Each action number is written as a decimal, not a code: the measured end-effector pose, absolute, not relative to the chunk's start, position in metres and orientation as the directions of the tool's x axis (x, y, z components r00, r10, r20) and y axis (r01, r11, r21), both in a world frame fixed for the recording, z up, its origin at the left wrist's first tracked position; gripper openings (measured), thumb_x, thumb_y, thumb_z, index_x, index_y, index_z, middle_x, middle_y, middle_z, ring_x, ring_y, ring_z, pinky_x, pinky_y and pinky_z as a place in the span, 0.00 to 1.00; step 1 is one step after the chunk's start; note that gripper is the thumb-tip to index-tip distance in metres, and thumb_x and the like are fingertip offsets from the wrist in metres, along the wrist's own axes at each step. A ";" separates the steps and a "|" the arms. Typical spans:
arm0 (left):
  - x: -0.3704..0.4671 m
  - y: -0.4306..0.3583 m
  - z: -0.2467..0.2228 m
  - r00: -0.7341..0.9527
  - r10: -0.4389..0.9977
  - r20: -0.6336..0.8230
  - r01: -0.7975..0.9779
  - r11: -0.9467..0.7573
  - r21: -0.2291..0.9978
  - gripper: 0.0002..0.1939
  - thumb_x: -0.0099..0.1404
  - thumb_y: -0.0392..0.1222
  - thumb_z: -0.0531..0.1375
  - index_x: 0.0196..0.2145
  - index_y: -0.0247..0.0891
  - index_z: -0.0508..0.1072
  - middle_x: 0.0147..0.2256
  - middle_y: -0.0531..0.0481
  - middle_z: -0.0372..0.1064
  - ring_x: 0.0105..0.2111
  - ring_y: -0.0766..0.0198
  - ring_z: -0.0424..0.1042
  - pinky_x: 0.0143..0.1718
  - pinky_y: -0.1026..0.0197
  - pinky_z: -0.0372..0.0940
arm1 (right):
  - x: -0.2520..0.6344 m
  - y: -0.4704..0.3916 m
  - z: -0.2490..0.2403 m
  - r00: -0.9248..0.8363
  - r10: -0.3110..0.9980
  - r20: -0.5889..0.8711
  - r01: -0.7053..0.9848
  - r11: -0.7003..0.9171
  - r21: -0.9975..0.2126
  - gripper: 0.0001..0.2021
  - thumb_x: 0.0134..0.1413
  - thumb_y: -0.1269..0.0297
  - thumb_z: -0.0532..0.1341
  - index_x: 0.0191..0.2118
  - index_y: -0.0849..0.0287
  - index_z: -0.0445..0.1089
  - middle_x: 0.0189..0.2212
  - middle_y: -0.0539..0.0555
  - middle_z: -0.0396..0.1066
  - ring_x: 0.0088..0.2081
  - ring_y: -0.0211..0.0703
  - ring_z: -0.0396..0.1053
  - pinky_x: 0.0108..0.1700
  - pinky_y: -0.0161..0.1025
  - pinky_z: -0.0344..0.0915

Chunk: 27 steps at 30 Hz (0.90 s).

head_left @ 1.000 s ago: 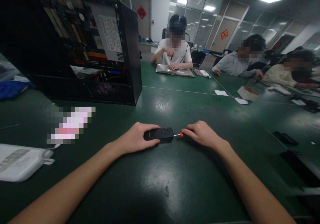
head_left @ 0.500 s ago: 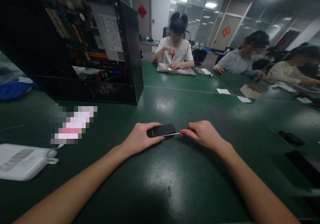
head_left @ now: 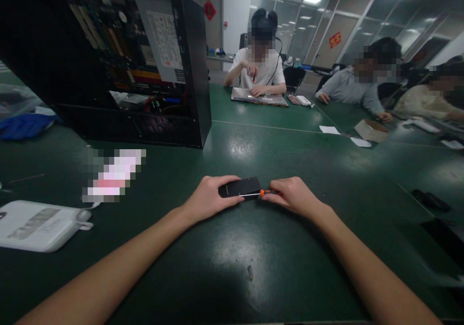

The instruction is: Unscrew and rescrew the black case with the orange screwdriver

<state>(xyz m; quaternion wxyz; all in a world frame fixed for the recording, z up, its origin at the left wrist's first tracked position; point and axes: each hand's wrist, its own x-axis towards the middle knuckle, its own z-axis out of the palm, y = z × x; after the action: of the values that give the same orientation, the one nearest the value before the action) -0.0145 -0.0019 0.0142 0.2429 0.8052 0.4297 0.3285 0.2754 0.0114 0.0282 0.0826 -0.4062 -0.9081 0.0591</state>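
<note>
My left hand (head_left: 206, 195) is closed around the left end of a small black rectangular box (head_left: 243, 187), with its thumb along the near side. A screwdriver (head_left: 264, 193) with an orange and black handle is gripped in my right hand (head_left: 295, 194). Its thin metal shaft lies along the box's near edge and reaches my left thumb. I cannot make out whether the tip is in a seam or simply against the box. The orange collar sits close to the box's right end.
An open black computer case (head_left: 195, 74) stands at the left. Nearer lie a white power bank (head_left: 39, 226) and a blurred pink item (head_left: 116, 173). A blue glove (head_left: 27, 126) lies far left. Across the green table (head_left: 246, 291), a person (head_left: 259, 69) works on a flat panel (head_left: 259, 96).
The screwdriver has moved left along the box, bringing its orange collar and my right hand closer to the box's end. My left hand keeps its hold. The whole view has shifted slightly.
</note>
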 end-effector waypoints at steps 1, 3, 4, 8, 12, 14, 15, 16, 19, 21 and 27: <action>-0.014 -0.002 0.014 0.410 0.853 0.323 0.533 -0.511 0.674 0.22 0.62 0.48 0.72 0.52 0.40 0.80 0.46 0.47 0.83 0.42 0.53 0.82 0.46 0.54 0.74 | 0.274 0.011 0.027 -0.658 0.746 0.102 0.726 0.664 -0.179 0.30 0.70 0.36 0.50 0.33 0.58 0.70 0.28 0.55 0.73 0.29 0.41 0.68 0.33 0.37 0.51; -0.013 -0.003 0.012 0.397 0.857 0.328 0.537 -0.507 0.674 0.23 0.61 0.48 0.72 0.53 0.39 0.80 0.48 0.46 0.83 0.44 0.52 0.82 0.48 0.53 0.74 | 0.269 0.009 0.023 -0.663 0.742 0.100 0.720 0.669 -0.187 0.29 0.70 0.37 0.51 0.34 0.59 0.71 0.28 0.54 0.73 0.29 0.41 0.68 0.33 0.37 0.52; -0.013 -0.004 0.012 0.391 0.859 0.331 0.539 -0.505 0.674 0.24 0.61 0.49 0.72 0.53 0.38 0.80 0.48 0.45 0.82 0.44 0.51 0.82 0.50 0.52 0.74 | 0.267 0.008 0.021 -0.666 0.739 0.099 0.716 0.671 -0.190 0.28 0.70 0.37 0.52 0.34 0.59 0.71 0.28 0.54 0.73 0.28 0.41 0.68 0.33 0.36 0.52; -0.013 -0.003 0.009 0.387 0.857 0.341 0.541 -0.510 0.669 0.25 0.61 0.50 0.72 0.54 0.38 0.80 0.49 0.44 0.82 0.46 0.50 0.82 0.51 0.51 0.74 | 0.263 0.008 0.017 -0.673 0.733 0.100 0.707 0.678 -0.201 0.27 0.71 0.39 0.52 0.35 0.59 0.72 0.27 0.54 0.73 0.28 0.40 0.68 0.32 0.36 0.52; -0.014 -0.001 0.006 0.388 0.848 0.362 0.538 -0.527 0.658 0.25 0.62 0.50 0.72 0.54 0.37 0.79 0.50 0.43 0.82 0.48 0.50 0.82 0.53 0.51 0.74 | 0.265 0.010 0.014 -0.682 0.722 0.114 0.697 0.689 -0.199 0.28 0.72 0.39 0.50 0.35 0.59 0.72 0.27 0.53 0.73 0.28 0.40 0.69 0.32 0.36 0.52; -0.014 -0.001 0.005 0.393 0.841 0.371 0.537 -0.537 0.651 0.25 0.62 0.50 0.72 0.55 0.36 0.79 0.51 0.43 0.81 0.49 0.49 0.81 0.54 0.50 0.74 | 0.266 0.011 0.014 -0.687 0.715 0.127 0.691 0.697 -0.192 0.29 0.72 0.38 0.49 0.35 0.59 0.72 0.27 0.53 0.73 0.28 0.40 0.69 0.32 0.36 0.52; -0.014 -0.001 0.004 0.396 0.838 0.374 0.536 -0.542 0.647 0.26 0.63 0.50 0.72 0.55 0.36 0.79 0.52 0.43 0.81 0.49 0.49 0.81 0.55 0.50 0.73 | 0.267 0.011 0.014 -0.689 0.712 0.134 0.688 0.701 -0.187 0.30 0.72 0.38 0.48 0.35 0.59 0.72 0.27 0.53 0.73 0.28 0.40 0.69 0.32 0.36 0.52; -0.014 -0.002 0.004 0.399 0.836 0.377 0.536 -0.546 0.644 0.26 0.63 0.49 0.72 0.56 0.36 0.79 0.52 0.43 0.81 0.50 0.49 0.81 0.55 0.50 0.73 | 0.267 0.011 0.015 -0.692 0.709 0.141 0.685 0.705 -0.183 0.30 0.72 0.38 0.48 0.34 0.59 0.72 0.27 0.53 0.73 0.27 0.40 0.68 0.32 0.36 0.52; -0.014 -0.003 0.005 0.407 0.832 0.377 0.538 -0.552 0.636 0.26 0.64 0.50 0.71 0.57 0.37 0.78 0.53 0.43 0.80 0.50 0.50 0.81 0.56 0.51 0.73 | 0.267 0.008 0.020 -0.704 0.692 0.157 0.672 0.721 -0.169 0.31 0.73 0.39 0.47 0.33 0.59 0.72 0.26 0.53 0.72 0.27 0.39 0.68 0.31 0.36 0.52; -0.015 -0.002 0.007 0.417 0.831 0.369 0.542 -0.553 0.632 0.26 0.64 0.50 0.70 0.57 0.37 0.78 0.53 0.43 0.80 0.50 0.50 0.81 0.55 0.51 0.73 | 0.267 0.005 0.025 -0.714 0.681 0.166 0.663 0.733 -0.154 0.30 0.73 0.40 0.48 0.33 0.59 0.72 0.26 0.52 0.72 0.27 0.38 0.68 0.31 0.37 0.51; -0.022 0.003 0.018 0.477 0.827 0.297 0.561 -0.547 0.622 0.25 0.63 0.52 0.71 0.55 0.40 0.80 0.48 0.46 0.83 0.45 0.50 0.82 0.48 0.52 0.75 | 0.266 0.001 0.038 -0.725 0.663 0.186 0.658 0.746 -0.097 0.28 0.73 0.41 0.51 0.33 0.60 0.72 0.26 0.52 0.72 0.26 0.37 0.67 0.31 0.38 0.48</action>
<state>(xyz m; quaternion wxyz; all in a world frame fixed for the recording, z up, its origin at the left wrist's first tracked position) -0.0222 0.0032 0.0183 0.2268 0.8290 0.4184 0.2936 0.2655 0.0005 0.0383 0.1049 -0.3558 -0.9286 0.0118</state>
